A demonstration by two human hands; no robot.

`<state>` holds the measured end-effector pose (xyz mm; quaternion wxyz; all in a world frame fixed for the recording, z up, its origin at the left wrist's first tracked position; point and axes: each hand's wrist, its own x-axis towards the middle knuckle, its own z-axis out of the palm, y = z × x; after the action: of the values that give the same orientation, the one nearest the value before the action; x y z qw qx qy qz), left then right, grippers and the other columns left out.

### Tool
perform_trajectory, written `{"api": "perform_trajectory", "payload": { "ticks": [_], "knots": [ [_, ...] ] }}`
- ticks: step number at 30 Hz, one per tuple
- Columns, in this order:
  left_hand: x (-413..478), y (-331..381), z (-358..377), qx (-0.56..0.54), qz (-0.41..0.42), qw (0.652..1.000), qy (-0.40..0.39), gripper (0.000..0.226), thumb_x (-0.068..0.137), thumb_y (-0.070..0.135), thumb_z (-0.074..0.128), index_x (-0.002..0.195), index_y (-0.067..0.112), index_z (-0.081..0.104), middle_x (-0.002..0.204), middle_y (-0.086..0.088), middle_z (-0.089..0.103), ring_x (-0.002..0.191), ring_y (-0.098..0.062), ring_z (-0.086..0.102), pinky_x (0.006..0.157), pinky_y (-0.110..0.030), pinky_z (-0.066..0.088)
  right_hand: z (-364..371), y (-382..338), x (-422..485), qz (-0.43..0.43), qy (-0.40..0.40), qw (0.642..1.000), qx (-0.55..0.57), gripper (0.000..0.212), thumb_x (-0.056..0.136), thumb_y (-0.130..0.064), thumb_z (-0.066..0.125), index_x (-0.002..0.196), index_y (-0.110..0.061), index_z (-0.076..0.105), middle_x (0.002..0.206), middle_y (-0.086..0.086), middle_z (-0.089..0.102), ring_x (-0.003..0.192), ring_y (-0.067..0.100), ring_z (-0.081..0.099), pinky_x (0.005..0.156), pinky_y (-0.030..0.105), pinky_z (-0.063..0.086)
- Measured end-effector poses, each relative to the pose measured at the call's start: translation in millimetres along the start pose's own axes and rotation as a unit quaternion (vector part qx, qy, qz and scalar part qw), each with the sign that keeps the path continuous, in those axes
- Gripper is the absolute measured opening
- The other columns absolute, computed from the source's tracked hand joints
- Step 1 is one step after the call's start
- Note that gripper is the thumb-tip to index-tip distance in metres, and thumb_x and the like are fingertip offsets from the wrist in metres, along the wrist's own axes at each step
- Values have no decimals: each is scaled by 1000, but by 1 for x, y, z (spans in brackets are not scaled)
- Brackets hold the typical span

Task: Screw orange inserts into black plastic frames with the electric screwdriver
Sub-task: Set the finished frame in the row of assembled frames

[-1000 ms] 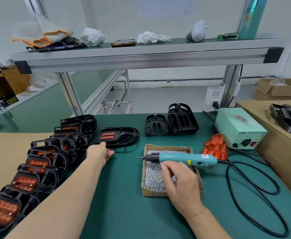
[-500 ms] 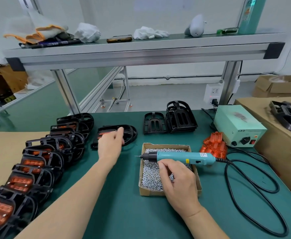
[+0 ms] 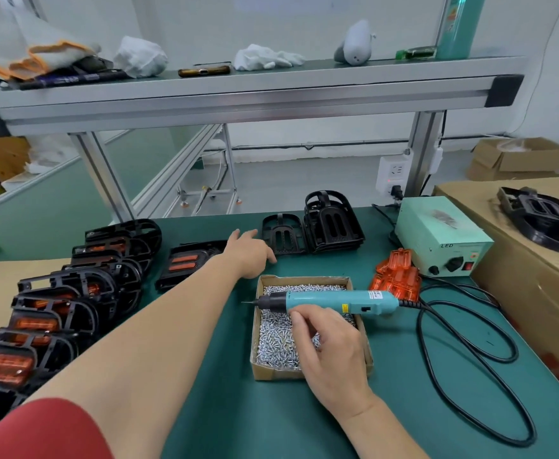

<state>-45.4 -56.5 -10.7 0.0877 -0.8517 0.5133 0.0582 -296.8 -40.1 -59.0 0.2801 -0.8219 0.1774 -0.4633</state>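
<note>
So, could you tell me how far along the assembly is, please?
Done: a row of frames with orange inserts on the left. In hand: the left hand stretches toward an empty frame; the right hand has its fingers in the screw box, beside the screwdriver. Left: stacked empty frames and loose orange inserts.

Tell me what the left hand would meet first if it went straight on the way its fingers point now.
Most likely the flat black frame just beyond the left hand; the fingers aim at its near edge. The hand's height is unclear.
</note>
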Motion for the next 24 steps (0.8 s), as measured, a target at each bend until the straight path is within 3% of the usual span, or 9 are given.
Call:
{"api": "perform_trajectory", "payload": {
  "ticks": [6, 10, 16, 19, 24],
  "knots": [
    [8, 2, -2, 13, 9, 997, -73, 72, 87, -1, 37, 148, 38, 39, 160, 8, 29, 152, -18, 4, 120, -56, -1, -1, -1, 2, -2, 3, 1000, -1, 23, 99, -29, 53, 90, -18, 71, 76, -12, 63, 69, 6, 55, 64, 28, 49],
    [5, 0, -1, 37, 14, 997, -59, 63, 90, 4, 40, 148, 30, 42, 160, 9, 29, 151, -17, 11, 120, -55, 5, -2, -2, 3, -1, 5, 1000, 1, 23, 99, -28, 53, 89, -17, 71, 74, -10, 62, 68, 8, 55, 63, 29, 49],
    [-8, -2, -11, -27, 40, 993, 108, 37, 94, 8, 49, 122, 21, 70, 132, 3, 62, 126, -27, 46, 104, -40, 39, -2, -1, 2, 6, 10, 1000, 2, 22, 98, -26, 54, 88, -16, 72, 72, -7, 62, 67, 14, 57, 62, 37, 50],
    [-22, 0, -21, -133, 31, 973, 188, 26, 92, 5, 57, 106, 13, 77, 117, -3, 70, 114, -26, 57, 101, -33, 42, -1, -1, 1, 8, 12, 1000, 7, 17, 97, -22, 59, 88, -15, 72, 71, -7, 61, 66, 15, 57, 61, 38, 50],
    [-53, 6, -31, -242, 29, 930, 275, 19, 89, 4, 62, 95, 12, 78, 105, -1, 73, 101, -15, 59, 90, -16, 36, -1, 1, 1, 8, 19, 1000, 3, 13, 96, -18, 63, 86, -16, 71, 69, -7, 60, 65, 15, 55, 60, 37, 48]
  ]
}}
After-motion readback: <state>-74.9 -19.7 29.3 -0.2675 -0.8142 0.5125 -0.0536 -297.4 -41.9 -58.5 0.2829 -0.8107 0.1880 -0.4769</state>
